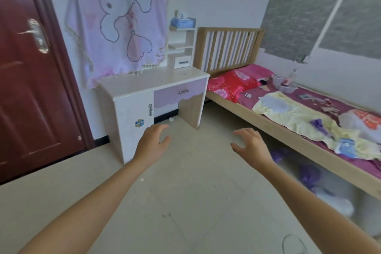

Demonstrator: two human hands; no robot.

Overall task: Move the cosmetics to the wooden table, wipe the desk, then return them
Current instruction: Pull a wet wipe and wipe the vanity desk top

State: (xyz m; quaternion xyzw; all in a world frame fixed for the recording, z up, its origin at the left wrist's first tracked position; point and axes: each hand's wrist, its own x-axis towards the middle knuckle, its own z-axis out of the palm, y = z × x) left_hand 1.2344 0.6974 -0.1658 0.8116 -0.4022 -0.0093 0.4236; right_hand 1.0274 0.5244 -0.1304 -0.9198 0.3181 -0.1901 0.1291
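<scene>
L hand (151, 143) & R hand (250, 145) are held out, fingers loosely spread, nothing gripped. The desk (152, 82) is seen just beyond L hand; cosmetics (285, 83) are left on bed (268, 123), well beyond R hand.

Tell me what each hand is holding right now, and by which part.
Nothing is held. The left hand and the right hand are both empty, fingers loosely curled and spread, out over the floor in front of the white desk.
</scene>
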